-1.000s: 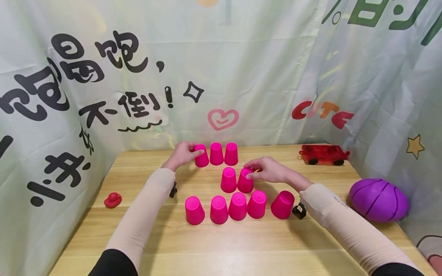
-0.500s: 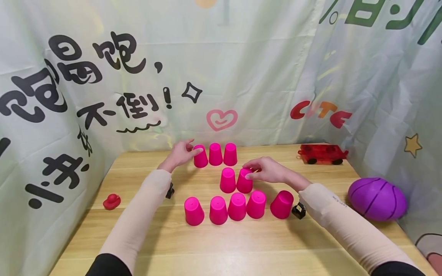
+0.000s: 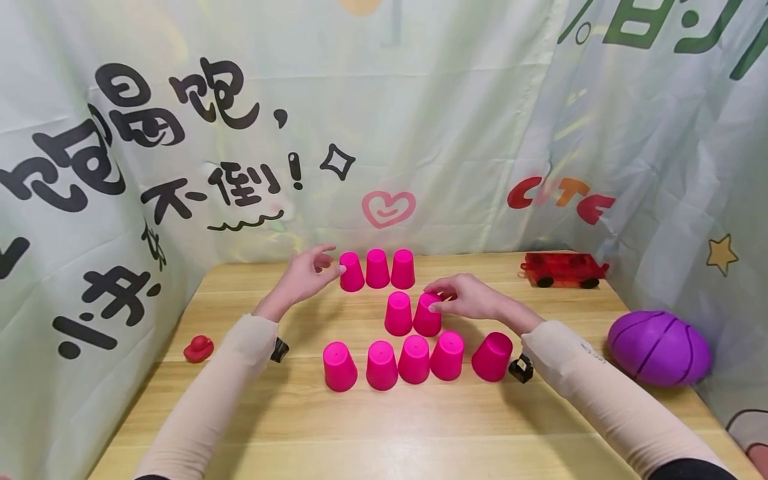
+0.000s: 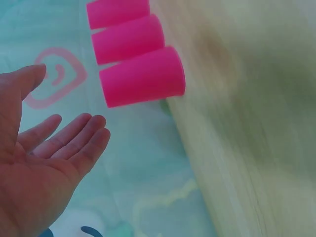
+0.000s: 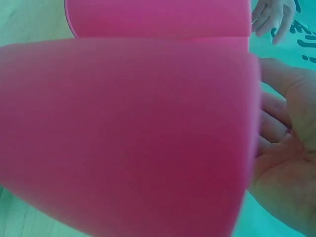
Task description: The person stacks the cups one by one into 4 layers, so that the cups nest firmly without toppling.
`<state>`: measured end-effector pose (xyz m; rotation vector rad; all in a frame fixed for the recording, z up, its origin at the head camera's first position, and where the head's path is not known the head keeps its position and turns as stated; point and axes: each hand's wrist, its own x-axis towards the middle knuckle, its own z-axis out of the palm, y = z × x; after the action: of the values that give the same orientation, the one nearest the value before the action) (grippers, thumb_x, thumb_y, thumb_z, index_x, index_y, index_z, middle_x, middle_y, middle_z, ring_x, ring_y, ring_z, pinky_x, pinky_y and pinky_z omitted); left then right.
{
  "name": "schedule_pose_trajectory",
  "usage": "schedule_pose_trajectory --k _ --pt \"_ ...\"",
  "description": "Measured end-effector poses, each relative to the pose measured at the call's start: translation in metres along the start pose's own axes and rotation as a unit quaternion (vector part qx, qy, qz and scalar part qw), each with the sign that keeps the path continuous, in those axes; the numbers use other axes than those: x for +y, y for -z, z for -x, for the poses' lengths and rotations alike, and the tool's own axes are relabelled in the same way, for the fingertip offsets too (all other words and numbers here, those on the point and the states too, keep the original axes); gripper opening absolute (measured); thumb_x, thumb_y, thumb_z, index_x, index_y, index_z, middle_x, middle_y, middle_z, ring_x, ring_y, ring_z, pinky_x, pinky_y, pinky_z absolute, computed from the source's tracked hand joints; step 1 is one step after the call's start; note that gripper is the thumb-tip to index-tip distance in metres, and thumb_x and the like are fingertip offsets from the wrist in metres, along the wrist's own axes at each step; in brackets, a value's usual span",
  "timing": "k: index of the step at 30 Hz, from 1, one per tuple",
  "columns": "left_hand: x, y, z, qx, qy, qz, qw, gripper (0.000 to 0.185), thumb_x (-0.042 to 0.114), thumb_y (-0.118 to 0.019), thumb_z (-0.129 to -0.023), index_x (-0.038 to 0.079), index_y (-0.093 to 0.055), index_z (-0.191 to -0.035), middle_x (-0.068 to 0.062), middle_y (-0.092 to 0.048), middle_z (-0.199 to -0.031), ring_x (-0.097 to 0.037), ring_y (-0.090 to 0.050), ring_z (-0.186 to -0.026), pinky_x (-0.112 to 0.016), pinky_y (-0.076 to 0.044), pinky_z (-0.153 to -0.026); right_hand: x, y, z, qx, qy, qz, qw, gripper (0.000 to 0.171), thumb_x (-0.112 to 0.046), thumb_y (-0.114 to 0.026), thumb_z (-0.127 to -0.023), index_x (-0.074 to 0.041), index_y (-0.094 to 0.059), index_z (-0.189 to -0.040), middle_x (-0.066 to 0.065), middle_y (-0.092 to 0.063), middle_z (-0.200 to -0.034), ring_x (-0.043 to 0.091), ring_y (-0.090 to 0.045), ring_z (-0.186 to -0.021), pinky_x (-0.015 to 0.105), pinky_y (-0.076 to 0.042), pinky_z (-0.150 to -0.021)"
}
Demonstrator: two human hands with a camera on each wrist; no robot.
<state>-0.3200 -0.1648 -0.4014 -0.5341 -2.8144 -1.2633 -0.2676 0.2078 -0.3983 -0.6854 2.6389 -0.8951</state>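
Pink cups stand upside down on the wooden table in three rows in the head view. My left hand (image 3: 303, 277), fingers spread and loosely bent, is just left of the back row's left cup (image 3: 351, 272); the left wrist view shows a gap between that hand (image 4: 54, 163) and the nearest cup (image 4: 143, 79). My right hand (image 3: 471, 297) pinches the right cup (image 3: 427, 317) of the middle row near its top, thumb in front and fingers behind. Beside it stands the other middle-row cup (image 3: 399, 315). In the right wrist view the held cup (image 5: 128, 133) hides the fingertips.
Several cups form the front row, with its left cup (image 3: 340, 367) and right cup (image 3: 493, 357) set apart. A red toy car (image 3: 564, 269) is at the back right, a purple ball (image 3: 659, 348) at the right edge, a small red hat-shaped toy (image 3: 198, 349) at left.
My left hand has let go of the back row's left cup and drawn back to the left, its fingers spreading. The right hand stays on its cup, and the cups keep their places.
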Motion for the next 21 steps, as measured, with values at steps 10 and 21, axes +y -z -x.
schedule_pose_trajectory --k 10,21 --pt "0.017 -0.019 0.017 -0.042 -0.053 -0.016 0.9976 0.059 0.030 -0.079 -0.095 0.001 -0.061 -0.143 -0.024 -0.074 -0.124 -0.038 -0.073 -0.115 -0.052 -0.058 -0.102 0.001 0.000 0.001 0.004 0.007 0.001 1.000 0.048 -0.022 -0.079 -0.095 -0.005 -0.068 -0.139 0.012 -0.074 -0.130 0.029 -0.071 -0.115 0.044 -0.061 -0.098" --pt "0.040 -0.038 0.017 -0.102 -0.098 -0.026 0.9896 0.056 0.028 -0.080 -0.094 0.003 -0.063 -0.141 -0.019 -0.074 -0.125 -0.037 -0.073 -0.117 -0.047 -0.059 -0.103 0.001 -0.001 0.000 0.003 0.013 -0.001 1.000 0.048 -0.023 -0.079 -0.095 -0.005 -0.068 -0.139 0.012 -0.073 -0.131 0.030 -0.071 -0.116 0.044 -0.062 -0.098"
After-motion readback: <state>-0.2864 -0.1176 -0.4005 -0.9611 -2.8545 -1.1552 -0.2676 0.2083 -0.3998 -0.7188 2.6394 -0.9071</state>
